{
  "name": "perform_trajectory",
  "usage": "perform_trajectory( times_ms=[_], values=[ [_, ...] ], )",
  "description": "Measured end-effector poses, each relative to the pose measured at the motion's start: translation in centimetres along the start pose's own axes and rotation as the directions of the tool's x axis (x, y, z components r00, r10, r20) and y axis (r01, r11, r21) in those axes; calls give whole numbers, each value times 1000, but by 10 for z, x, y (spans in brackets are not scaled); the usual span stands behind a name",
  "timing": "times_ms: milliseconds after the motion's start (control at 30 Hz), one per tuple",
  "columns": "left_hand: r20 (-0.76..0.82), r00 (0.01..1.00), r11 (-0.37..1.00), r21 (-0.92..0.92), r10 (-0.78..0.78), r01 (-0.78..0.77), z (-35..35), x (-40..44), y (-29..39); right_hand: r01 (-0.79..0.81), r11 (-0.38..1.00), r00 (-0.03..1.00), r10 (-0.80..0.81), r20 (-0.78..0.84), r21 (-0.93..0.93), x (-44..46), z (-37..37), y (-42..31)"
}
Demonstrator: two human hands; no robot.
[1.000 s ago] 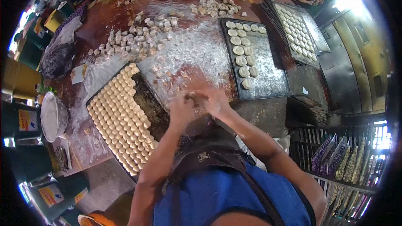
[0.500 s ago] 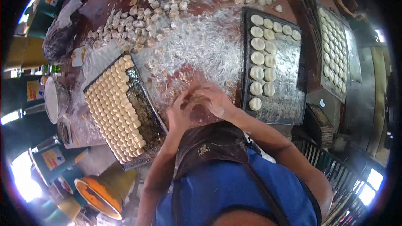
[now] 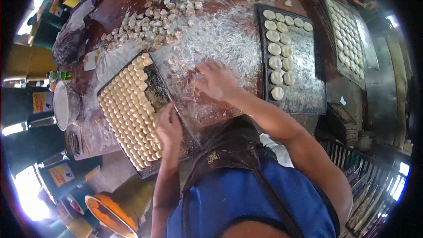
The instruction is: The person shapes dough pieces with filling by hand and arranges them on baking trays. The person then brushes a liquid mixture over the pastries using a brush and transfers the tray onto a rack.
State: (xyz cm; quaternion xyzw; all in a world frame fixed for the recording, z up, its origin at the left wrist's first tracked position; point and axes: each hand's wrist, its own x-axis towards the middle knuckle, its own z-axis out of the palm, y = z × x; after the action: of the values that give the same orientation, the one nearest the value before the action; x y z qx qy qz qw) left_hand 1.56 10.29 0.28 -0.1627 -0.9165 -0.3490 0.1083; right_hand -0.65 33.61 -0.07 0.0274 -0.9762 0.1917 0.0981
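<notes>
Labels point(image 3: 42, 102) on dark bins point(image 3: 18, 105), apron emblem point(image 3: 213, 157): all illegible.

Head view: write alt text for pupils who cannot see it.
A person's bare left hand is over a dark metal tray of small round beige dough balls, the bare right hand over a floury reddish table. Beyond lie pale irregular lumps; at right, flat round cream discs sit on a dark-rimmed tray.

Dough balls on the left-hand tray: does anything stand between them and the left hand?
Nothing visible does. The left hand is over the bare strip of the tray, right beside the dough balls; whether it touches them, I cannot tell.
</notes>
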Motion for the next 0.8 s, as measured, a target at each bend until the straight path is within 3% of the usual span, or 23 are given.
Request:
perform_trajectory(
  times_ms=[33, 100, 133, 167, 200, 233, 267, 300, 367, 400, 433, 467, 500, 533, 567, 633, 667, 733, 800],
  values=[
    [-64, 996, 983, 176, 65, -53, -10, -6, -27, -3, 1000, 1000, 3, -23, -23, -9, 24, 0],
    [33, 999, 936, 353, -21, 8, -31, -22, -66, -61, 989, 990, 43, -134, -135, -18, 42, -3],
    [58, 998, 966, 259, -7, -8, -41, -28, -79, -255, 967, 967, 255, -1, 13, -19, 17, -15],
    [96, 995, 987, 160, 5, -20, -47, -38, -87, -278, 961, 961, 277, -18, -14, -22, -2, -16],
    [114, 992, 974, 214, 48, -71, -54, -44, -85, -409, 912, 876, 394, 277, -4, -28, -19, -14],
    [125, 990, 978, 184, 72, -95, -55, -47, -85, -538, 843, 702, 462, 542, -22, -35, -32, -11],
    [112, 991, 980, 176, 73, -92, -54, -45, -87, -433, 899, 858, 388, 338, 66, -55, -18, -3],
    [97, 993, 981, 172, 70, -86, -52, -40, -89, -447, 893, 855, 410, 317, 51, -68, -19, 1],
    [165, 986, 974, 215, 34, -70, -51, -23, -99, -397, 776, 901, 227, 371, 490, -101, -27, 9],
    [244, 948, 970, 184, -204, 161, -64, -2, -82, -333, 849, 910, 175, 376, 411, -112, -43, 21],
    [327, 845, 906, 175, -423, 385, -69, 12, -72, -357, 853, 931, 292, 219, 382, -123, -80, 13],
    [192, 943, 962, 18, -271, 273, -70, 14, -80, -606, 720, 794, 573, 202, 338, -129, -113, 8],
    [28, 991, 984, -117, -130, 132, -71, 16, -88, -685, 646, 695, 718, 39, 337, -139, -141, 11],
    [28, 988, 966, -209, -153, 155, -73, 24, -83, -575, 719, 678, 686, -264, 391, -166, -133, 49],
    [64, 949, 899, -307, -308, 312, -75, 33, -53, -604, 726, 574, 682, -453, 328, -175, -144, 56],
    [321, 858, 641, -571, -402, 513, -54, 49, -25, -674, 721, 635, 677, -372, 163, -193, -120, 90],
    [328, 855, 644, -562, -402, 519, -42, 50, -18, -681, 713, 629, 686, -366, 166, -203, -106, 98],
    [532, 785, 209, -769, -316, 605, -8, 50, -6, -596, 796, 789, 556, -261, -107, -213, -88, 95],
    [728, 651, -86, -678, -214, 730, 19, 45, 3, -625, 765, 772, 575, -270, -156, -205, -93, 87]
  ],
)
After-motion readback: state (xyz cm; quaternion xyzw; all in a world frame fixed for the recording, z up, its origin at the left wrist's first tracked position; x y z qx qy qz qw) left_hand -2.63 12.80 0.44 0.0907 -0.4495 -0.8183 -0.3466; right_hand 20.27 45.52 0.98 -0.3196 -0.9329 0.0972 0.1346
